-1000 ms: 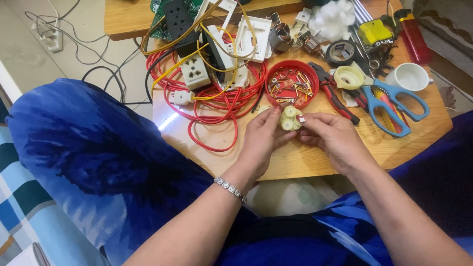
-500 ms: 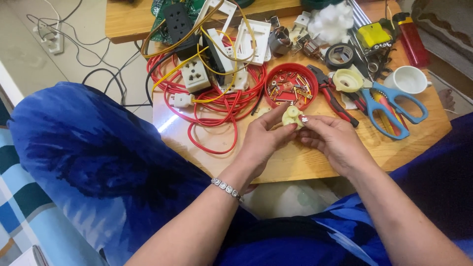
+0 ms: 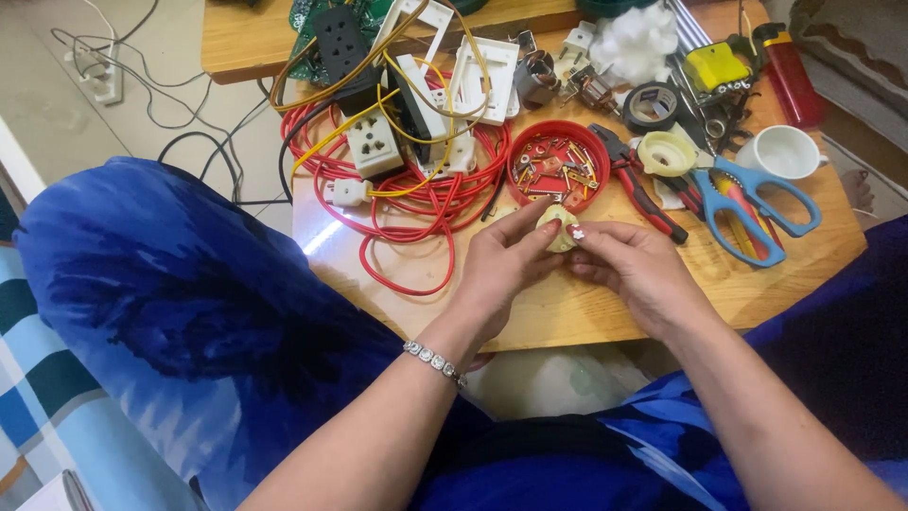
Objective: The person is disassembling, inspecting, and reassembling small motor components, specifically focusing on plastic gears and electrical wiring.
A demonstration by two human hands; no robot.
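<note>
Left hand (image 3: 501, 270) and right hand (image 3: 636, 270) met over the light wooden table (image 3: 586, 317), both pinching one small, round, pale yellow plastic part (image 3: 558, 227) between thumb and fingertips; neither hand was free. The part sat raised off the tabletop, just in front of the round red plastic dish (image 3: 558, 163) of small metal bits, nearly touching its near rim. Left wrist carried a silver link bracelet (image 3: 432, 360).

Left of the dish: a loose coil of red wire (image 3: 407, 203) with a white square socket (image 3: 375, 144) lying on it. Right of the dish: red-handled pliers (image 3: 641, 185), then blue-handled scissors (image 3: 752, 208). A white cup (image 3: 787, 151) stood farther right again. Behind the dish, a roll of black tape (image 3: 653, 102) and a wad of white cotton (image 3: 636, 43).
</note>
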